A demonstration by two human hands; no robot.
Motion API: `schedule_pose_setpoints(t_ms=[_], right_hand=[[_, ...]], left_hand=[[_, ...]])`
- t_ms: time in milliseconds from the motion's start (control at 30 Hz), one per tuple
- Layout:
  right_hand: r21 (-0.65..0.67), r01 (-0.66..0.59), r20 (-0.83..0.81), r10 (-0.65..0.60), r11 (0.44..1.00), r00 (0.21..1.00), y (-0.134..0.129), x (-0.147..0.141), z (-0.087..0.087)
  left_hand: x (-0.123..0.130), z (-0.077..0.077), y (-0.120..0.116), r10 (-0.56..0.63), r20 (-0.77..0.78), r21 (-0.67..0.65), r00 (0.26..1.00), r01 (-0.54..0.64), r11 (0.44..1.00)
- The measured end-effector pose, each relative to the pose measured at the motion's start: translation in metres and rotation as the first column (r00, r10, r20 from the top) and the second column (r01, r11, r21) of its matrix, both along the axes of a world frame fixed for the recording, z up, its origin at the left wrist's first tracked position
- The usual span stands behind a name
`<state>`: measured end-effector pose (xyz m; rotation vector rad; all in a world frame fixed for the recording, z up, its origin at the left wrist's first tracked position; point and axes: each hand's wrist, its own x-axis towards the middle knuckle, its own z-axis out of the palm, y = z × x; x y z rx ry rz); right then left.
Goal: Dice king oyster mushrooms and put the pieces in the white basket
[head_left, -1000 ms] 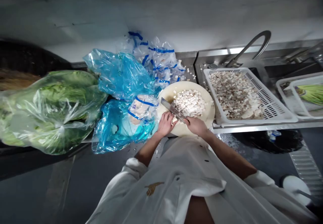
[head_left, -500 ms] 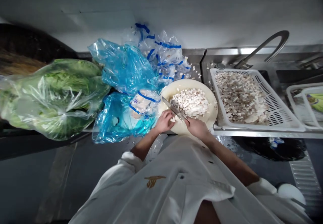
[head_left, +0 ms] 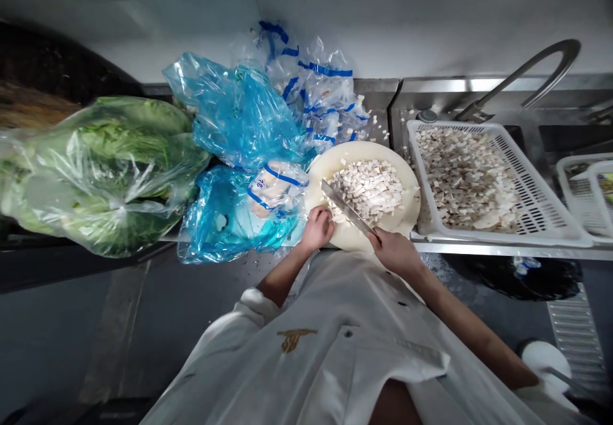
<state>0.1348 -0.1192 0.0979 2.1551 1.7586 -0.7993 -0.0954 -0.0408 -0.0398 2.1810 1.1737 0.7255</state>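
My right hand point(head_left: 396, 254) is closed round the handle of a kitchen knife point(head_left: 350, 210), whose blade slants up and left over the round cream cutting board point(head_left: 347, 238). At the board's left front edge, my left hand point(head_left: 318, 228) has its fingers curled in; whatever is under them is hidden. A little space lies between those fingers and the blade. Beyond the knife, a heap of small whitish diced pieces, apparently mushroom point(head_left: 371, 189), covers the middle of the board.
Right of the board stands a white perforated basket point(head_left: 531, 186) of similar diced pieces, with a curved faucet point(head_left: 536, 71) behind. To the left lie blue plastic bags point(head_left: 244, 115), a clear packet point(head_left: 275, 186) and a bag of leafy greens point(head_left: 105, 176). Crumpled clear wrappers point(head_left: 325, 93) sit behind.
The knife and my right hand have shifted right, and the blade stands farther from my left fingers. My left hand is more curled. The whole view has also moved slightly.
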Motion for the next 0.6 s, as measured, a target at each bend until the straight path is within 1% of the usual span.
schedule_pose_setpoints(t_ms=[133,200,267,367,500,600], right_hand=[[-0.036,-0.024,-0.009,0.024,0.999,1.0,0.011,-0.011,-0.008],[-0.048,-0.045,-0.009,0.045,0.998,0.999,0.017,-0.015,-0.01],[-0.022,-0.066,0.001,0.066,0.998,0.998,0.018,-0.016,-0.009],[-0.003,-0.074,0.012,0.074,0.997,0.997,0.015,-0.015,-0.008],[-0.086,-0.079,-0.003,0.079,0.993,0.997,0.014,-0.014,-0.007],[-0.055,-0.101,0.016,0.102,0.993,0.995,0.013,-0.011,-0.003]], left_hand=[[-0.004,0.003,0.018,-0.111,-0.021,0.028,0.994,0.112,0.993],[-0.009,0.006,0.021,-0.153,-0.037,0.044,0.987,0.155,0.987],[-0.012,0.007,0.02,-0.177,-0.049,0.065,0.983,0.18,0.982],[-0.013,0.004,0.013,-0.176,-0.049,0.078,0.983,0.179,0.981],[-0.009,-0.002,0.006,-0.155,-0.045,0.08,0.987,0.158,0.984],[-0.01,-0.003,0.003,-0.163,-0.054,0.066,0.985,0.166,0.984]])
